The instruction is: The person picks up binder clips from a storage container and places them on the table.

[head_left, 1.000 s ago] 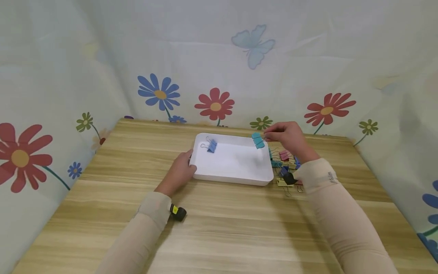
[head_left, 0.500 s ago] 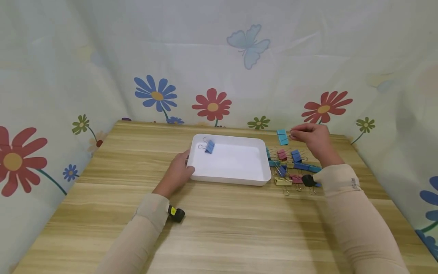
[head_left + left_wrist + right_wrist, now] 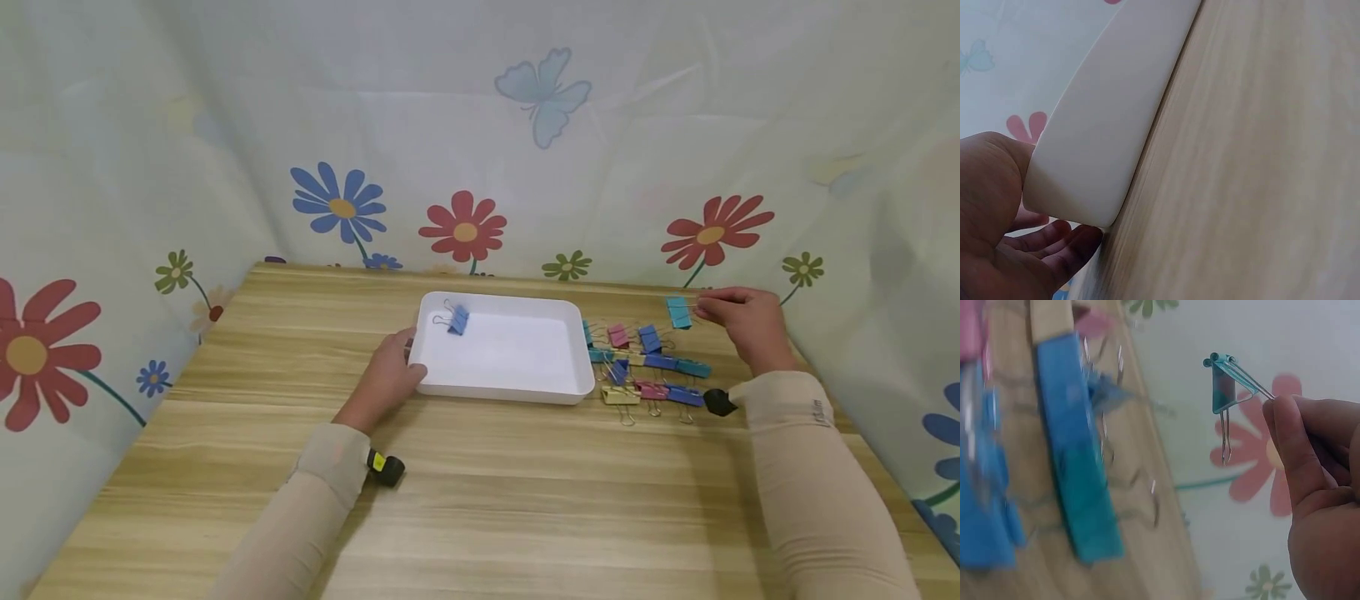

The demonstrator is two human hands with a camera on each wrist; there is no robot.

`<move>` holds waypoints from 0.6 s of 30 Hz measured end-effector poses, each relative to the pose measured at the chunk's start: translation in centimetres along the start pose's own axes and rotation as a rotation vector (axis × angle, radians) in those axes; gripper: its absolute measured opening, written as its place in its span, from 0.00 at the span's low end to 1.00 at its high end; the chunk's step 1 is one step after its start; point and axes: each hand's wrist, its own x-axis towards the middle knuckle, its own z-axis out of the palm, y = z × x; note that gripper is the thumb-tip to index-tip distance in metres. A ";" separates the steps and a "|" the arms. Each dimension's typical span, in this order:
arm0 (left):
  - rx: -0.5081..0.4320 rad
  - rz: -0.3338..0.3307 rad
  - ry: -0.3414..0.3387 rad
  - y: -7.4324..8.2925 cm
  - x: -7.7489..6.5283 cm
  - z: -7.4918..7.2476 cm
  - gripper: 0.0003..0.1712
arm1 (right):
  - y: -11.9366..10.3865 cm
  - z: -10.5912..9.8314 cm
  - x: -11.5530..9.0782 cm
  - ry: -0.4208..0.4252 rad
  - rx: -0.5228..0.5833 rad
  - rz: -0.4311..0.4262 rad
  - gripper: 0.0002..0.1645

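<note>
A teal binder clip (image 3: 678, 312) hangs in the air at the back right. My right hand (image 3: 750, 327) pinches one wire handle of it between thumb and fingertips. In the right wrist view the clip (image 3: 1225, 387) shows side-on, its other handle pointing down. My left hand (image 3: 384, 377) holds the white tray (image 3: 495, 392) at its left end, thumb over the rim. The left wrist view has its fingers (image 3: 1063, 244) curled by the tray's corner. One blue binder clip (image 3: 458, 321) lies inside the tray, at the back left.
Right of the tray, binder clips lie in rough rows: a yellow clip (image 3: 621, 397), a pink clip (image 3: 618, 336), a blue clip (image 3: 649, 338), a teal clip (image 3: 693, 367) and several others. A flowered curtain (image 3: 390, 100) stands behind the wooden table (image 3: 480, 500).
My right hand has moved right with the teal binder clip, from over the tray's right edge to beyond the back row. My left hand still holds the tray.
</note>
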 end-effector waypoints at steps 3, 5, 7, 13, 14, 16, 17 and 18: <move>0.000 -0.003 -0.001 0.1 -0.1 0.0 0.41 | 1.1 -0.9 0.2 0.034 0.005 0.011 0.25; 0.001 -0.006 -0.001 0.2 -0.1 -0.1 0.41 | 1.7 -1.2 0.3 0.048 -0.015 0.019 0.23; 0.005 -0.008 -0.002 0.2 -0.1 -0.1 0.41 | 2.3 -1.5 0.3 0.058 -0.044 0.032 0.25; 0.001 -0.014 -0.001 0.2 -0.2 -0.2 0.41 | 3.4 -1.7 0.4 0.055 -0.140 0.083 0.31; 0.001 -0.015 -0.003 0.2 -0.2 -0.2 0.41 | 3.6 -1.7 0.4 0.052 -0.159 0.091 0.31; -0.001 -0.020 -0.008 0.3 -0.2 -0.2 0.41 | 3.9 -1.7 0.5 0.043 -0.186 0.104 0.30; -0.003 -0.024 -0.010 0.3 -0.3 -0.2 0.41 | 4.1 -1.7 0.5 0.038 -0.210 0.107 0.30; -0.002 -0.028 -0.012 0.3 -0.3 -0.3 0.41 | 4.3 -1.7 0.6 0.035 -0.227 0.112 0.30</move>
